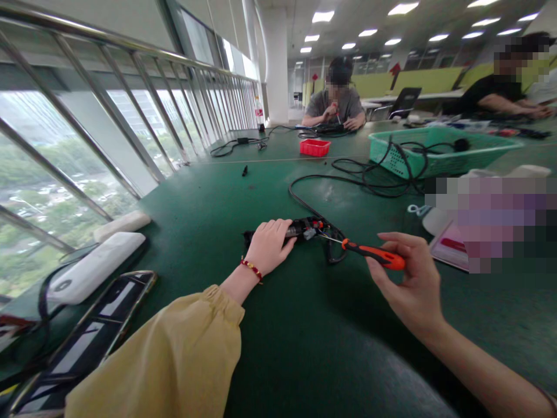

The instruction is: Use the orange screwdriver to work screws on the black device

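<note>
My left hand (270,244) lies closed over a small black device (300,227) with exposed coloured wires on the green table, pinning it down. My right hand (411,278) pinches a screwdriver with an orange and black handle (375,254); its thin tip points left toward the wires at the device's right end. A black cable (331,191) runs from the device in a loop toward the back. My left arm wears a yellow sleeve and a red bead bracelet.
A green basket (435,152) holding cables stands at the back right, a small red tray (314,147) behind the device. White power banks (93,268) and a phone (87,334) lie at the left by a railing. Two other people sit working at the far end.
</note>
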`<move>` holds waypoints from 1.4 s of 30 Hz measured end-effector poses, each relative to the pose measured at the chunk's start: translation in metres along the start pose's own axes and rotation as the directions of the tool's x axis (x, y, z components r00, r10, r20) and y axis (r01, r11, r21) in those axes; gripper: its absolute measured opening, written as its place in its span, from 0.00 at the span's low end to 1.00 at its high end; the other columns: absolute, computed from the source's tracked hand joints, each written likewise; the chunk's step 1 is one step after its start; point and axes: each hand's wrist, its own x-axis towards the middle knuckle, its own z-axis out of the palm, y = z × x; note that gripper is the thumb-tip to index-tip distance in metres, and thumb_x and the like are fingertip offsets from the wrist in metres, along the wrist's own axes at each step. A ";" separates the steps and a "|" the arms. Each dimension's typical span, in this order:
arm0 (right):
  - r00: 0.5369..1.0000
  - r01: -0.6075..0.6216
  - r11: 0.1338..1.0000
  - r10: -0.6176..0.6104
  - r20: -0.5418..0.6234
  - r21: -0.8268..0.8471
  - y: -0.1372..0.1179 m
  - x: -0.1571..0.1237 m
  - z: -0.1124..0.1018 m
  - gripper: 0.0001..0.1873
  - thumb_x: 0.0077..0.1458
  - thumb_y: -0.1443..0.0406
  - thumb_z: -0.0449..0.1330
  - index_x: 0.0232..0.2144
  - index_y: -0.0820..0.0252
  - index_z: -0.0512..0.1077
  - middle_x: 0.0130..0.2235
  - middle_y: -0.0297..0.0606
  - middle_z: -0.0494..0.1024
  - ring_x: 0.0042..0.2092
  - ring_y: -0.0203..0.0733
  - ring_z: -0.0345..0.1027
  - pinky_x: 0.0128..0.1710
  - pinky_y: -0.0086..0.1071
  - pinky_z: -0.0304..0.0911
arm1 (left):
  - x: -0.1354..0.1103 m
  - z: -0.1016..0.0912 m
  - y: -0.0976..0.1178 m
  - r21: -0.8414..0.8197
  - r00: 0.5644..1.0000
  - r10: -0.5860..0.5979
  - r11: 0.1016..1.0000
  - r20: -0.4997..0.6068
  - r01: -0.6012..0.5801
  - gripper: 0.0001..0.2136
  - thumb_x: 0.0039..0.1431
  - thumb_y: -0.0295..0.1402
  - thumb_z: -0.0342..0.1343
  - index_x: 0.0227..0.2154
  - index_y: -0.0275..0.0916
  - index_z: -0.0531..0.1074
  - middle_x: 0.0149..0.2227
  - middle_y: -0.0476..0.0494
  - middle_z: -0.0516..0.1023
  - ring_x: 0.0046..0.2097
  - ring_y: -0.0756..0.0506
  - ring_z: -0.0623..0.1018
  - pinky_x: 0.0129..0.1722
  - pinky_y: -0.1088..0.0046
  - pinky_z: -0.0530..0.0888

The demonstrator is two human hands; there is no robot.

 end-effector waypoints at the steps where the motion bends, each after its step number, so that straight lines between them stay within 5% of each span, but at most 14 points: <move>1: 0.999 -0.026 1.000 0.026 0.046 -0.001 0.000 0.000 0.000 0.13 0.48 0.67 0.58 0.39 0.58 0.64 0.27 0.31 0.66 0.26 0.32 0.61 0.25 0.27 0.58 | 0.000 0.000 0.000 0.001 1.000 0.000 1.000 -0.001 0.000 0.15 0.58 0.36 0.46 0.45 0.32 0.63 0.39 0.39 0.71 0.39 0.43 0.70 0.40 0.66 0.66; 4: 0.993 -0.049 0.999 0.049 0.111 -0.009 -0.001 -0.001 0.000 0.10 0.50 0.67 0.57 0.38 0.58 0.65 0.23 0.28 0.64 0.22 0.30 0.58 0.21 0.25 0.55 | 0.000 0.001 0.000 0.004 1.000 0.000 1.000 -0.004 0.000 0.15 0.59 0.36 0.46 0.45 0.32 0.63 0.39 0.40 0.72 0.39 0.43 0.70 0.40 0.66 0.66; 9: 0.997 0.079 0.996 -0.080 -0.012 -0.036 0.001 0.001 -0.001 0.17 0.46 0.68 0.60 0.40 0.58 0.64 0.33 0.35 0.68 0.33 0.37 0.66 0.32 0.30 0.63 | 0.000 0.001 0.000 0.003 1.000 -0.004 1.000 -0.002 0.004 0.15 0.58 0.36 0.46 0.45 0.32 0.63 0.39 0.40 0.72 0.39 0.43 0.70 0.40 0.66 0.66; 14: 0.985 0.019 0.999 -0.010 0.172 -0.051 -0.003 0.000 -0.001 0.05 0.51 0.66 0.56 0.33 0.58 0.67 0.23 0.29 0.68 0.21 0.30 0.61 0.21 0.25 0.56 | 0.000 -0.001 0.000 0.003 1.000 0.003 1.000 -0.001 -0.003 0.15 0.59 0.36 0.45 0.45 0.32 0.63 0.39 0.40 0.71 0.39 0.43 0.70 0.40 0.66 0.66; 18: 0.989 0.111 0.992 -0.104 0.104 -0.064 -0.004 0.001 -0.001 0.14 0.47 0.68 0.58 0.39 0.59 0.66 0.29 0.33 0.69 0.28 0.33 0.64 0.28 0.27 0.61 | 0.000 -0.001 0.001 0.004 1.000 0.002 1.000 -0.002 -0.002 0.15 0.58 0.36 0.45 0.45 0.32 0.63 0.39 0.40 0.71 0.39 0.43 0.70 0.39 0.66 0.66; 24: 0.932 -0.032 0.999 0.045 0.360 -0.041 -0.003 0.001 -0.002 0.11 0.53 0.66 0.52 0.38 0.60 0.70 0.26 0.34 0.73 0.22 0.32 0.62 0.22 0.26 0.57 | 0.001 0.000 0.001 0.003 1.000 0.001 1.000 -0.001 -0.001 0.15 0.58 0.35 0.45 0.45 0.32 0.63 0.39 0.40 0.71 0.39 0.43 0.70 0.39 0.66 0.66; 35: 0.937 0.110 0.994 -0.106 0.334 0.006 -0.006 -0.001 -0.004 0.10 0.51 0.69 0.53 0.35 0.61 0.72 0.29 0.36 0.77 0.25 0.32 0.68 0.25 0.25 0.62 | 0.000 0.000 0.000 0.001 1.000 0.003 1.000 -0.010 -0.003 0.15 0.58 0.36 0.46 0.44 0.32 0.64 0.38 0.40 0.71 0.39 0.43 0.70 0.39 0.66 0.66; 42: 0.937 0.085 0.996 -0.076 0.340 -0.011 -0.007 0.000 -0.004 0.11 0.51 0.68 0.52 0.35 0.61 0.73 0.30 0.36 0.77 0.26 0.33 0.69 0.26 0.26 0.63 | 0.000 0.000 0.000 -0.005 1.000 0.005 1.000 -0.010 -0.005 0.15 0.58 0.35 0.46 0.44 0.32 0.64 0.38 0.40 0.72 0.39 0.43 0.70 0.39 0.66 0.66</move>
